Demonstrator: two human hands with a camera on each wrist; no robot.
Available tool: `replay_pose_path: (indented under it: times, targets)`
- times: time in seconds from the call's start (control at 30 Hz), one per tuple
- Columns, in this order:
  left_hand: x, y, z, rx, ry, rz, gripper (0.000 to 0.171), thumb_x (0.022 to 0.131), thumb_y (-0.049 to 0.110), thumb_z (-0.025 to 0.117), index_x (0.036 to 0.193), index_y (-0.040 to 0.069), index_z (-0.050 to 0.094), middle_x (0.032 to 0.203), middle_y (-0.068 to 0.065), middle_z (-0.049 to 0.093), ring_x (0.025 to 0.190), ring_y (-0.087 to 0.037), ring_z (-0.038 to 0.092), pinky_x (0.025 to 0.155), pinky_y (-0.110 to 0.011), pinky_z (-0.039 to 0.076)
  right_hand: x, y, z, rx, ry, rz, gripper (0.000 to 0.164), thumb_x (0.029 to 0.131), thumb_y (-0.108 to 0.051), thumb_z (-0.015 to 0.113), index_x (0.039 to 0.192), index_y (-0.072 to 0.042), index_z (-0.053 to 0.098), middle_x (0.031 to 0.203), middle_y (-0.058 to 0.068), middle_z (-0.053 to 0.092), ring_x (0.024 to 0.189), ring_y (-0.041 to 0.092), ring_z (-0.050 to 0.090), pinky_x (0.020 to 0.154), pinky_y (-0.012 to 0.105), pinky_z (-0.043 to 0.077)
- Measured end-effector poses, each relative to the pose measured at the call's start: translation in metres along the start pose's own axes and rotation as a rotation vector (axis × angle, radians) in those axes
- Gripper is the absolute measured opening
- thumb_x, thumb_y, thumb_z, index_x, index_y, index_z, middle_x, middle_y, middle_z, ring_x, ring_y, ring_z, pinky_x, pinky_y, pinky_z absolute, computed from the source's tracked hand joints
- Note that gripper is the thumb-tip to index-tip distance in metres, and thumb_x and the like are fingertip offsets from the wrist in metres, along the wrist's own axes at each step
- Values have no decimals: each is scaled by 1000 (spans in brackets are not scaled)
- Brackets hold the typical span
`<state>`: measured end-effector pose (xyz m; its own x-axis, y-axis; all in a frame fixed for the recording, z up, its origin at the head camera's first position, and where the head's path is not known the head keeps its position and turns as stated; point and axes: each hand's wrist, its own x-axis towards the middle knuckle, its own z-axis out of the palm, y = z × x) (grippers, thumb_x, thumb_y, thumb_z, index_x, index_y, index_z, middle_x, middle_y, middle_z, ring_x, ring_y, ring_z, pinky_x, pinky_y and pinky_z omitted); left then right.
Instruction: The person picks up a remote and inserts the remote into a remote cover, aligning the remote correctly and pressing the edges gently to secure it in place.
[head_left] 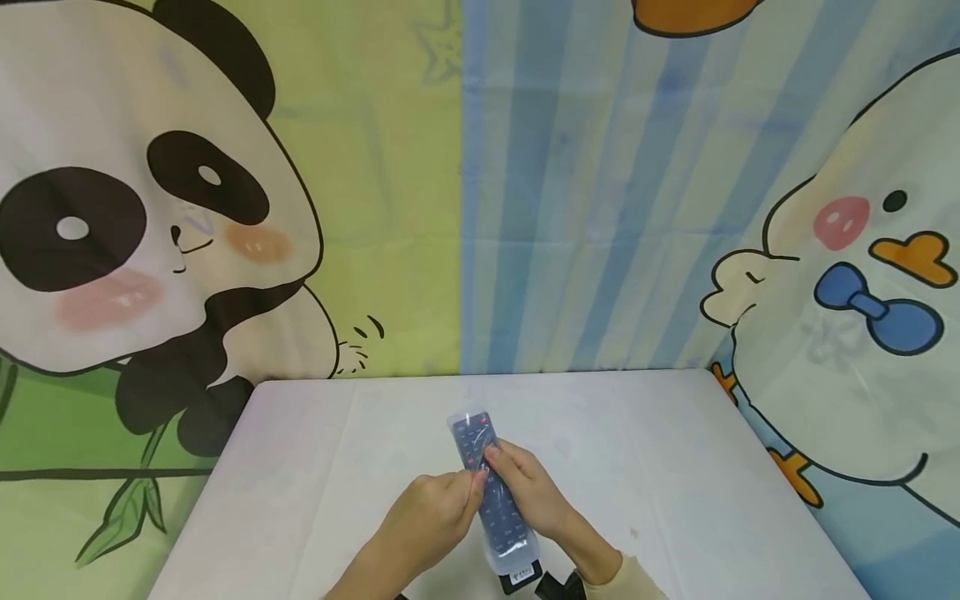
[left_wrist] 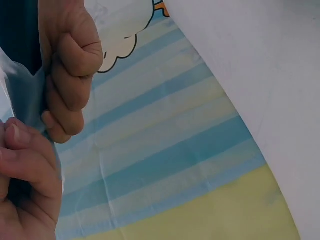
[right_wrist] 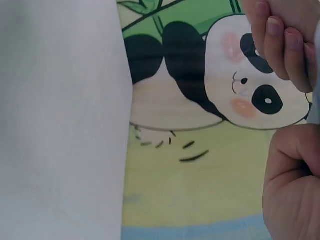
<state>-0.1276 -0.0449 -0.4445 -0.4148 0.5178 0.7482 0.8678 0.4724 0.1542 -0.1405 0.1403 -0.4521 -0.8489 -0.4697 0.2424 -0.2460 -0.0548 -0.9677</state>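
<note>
A dark bluish remote control (head_left: 504,510) with rows of buttons shows through a clear plastic sleeve (head_left: 519,557), tilted over the table. My right hand (head_left: 534,492) grips its right side, with the thumb on the button face. On the left edge, my left hand (head_left: 431,518) pinches the sleeve between thumb and curled fingers, close to the right thumb. In the left wrist view, translucent sleeve film (left_wrist: 27,95) runs between the left hand (left_wrist: 30,185) and the right hand's curled fingers (left_wrist: 72,75). Only parts of both hands enter the right wrist view, at its right edge.
Beneath the hands lies a white tabletop (head_left: 337,467). Behind it hangs a printed curtain (head_left: 390,208) with a panda and a duck. A black piece with a white label (head_left: 521,575) shows at the sleeve's lower end, near a black wrist strap (head_left: 562,587).
</note>
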Motion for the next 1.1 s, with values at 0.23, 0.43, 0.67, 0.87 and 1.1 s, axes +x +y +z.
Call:
replay_pose_path:
  times: [0.23,0.43,0.67,0.87,1.1]
  targets:
    - [-3,-1,10,39,20,-16,42,111,26,28,73,14,42,60,13,30,52,5,20,43,-8,15,-2,0,-8,-40,-56,-73,32,111,-12,30,117,5,56,88,6,64,71,12,64,56,35,56]
    - [-7,-3,19,42,53,17,38,110,20,31,75,14,43,62,12,31,53,4,21,45,-7,17,-5,2,-12,12,-97,-69,27,110,-10,36,113,9,55,88,4,64,70,11,64,55,32,56]
    - [-9,-6,21,-546,72,-323,43,101,-6,45,63,16,46,52,8,44,49,9,35,39,-11,32,-6,0,-13,-48,-125,-25,28,110,-13,37,118,7,55,86,6,64,70,10,61,57,31,55]
    - [0,-17,18,-730,2,-679,39,105,16,53,67,14,54,50,8,47,42,-3,43,37,-24,37,-6,2,-7,-86,-137,-42,29,110,-11,36,127,2,55,88,7,65,68,8,60,55,32,54]
    - [-3,-29,14,-727,67,-597,41,106,7,48,66,14,52,51,9,47,41,-2,43,35,-24,39,-6,5,-2,-132,-182,-5,27,111,-17,37,120,-1,57,81,-1,56,65,5,56,53,27,52]
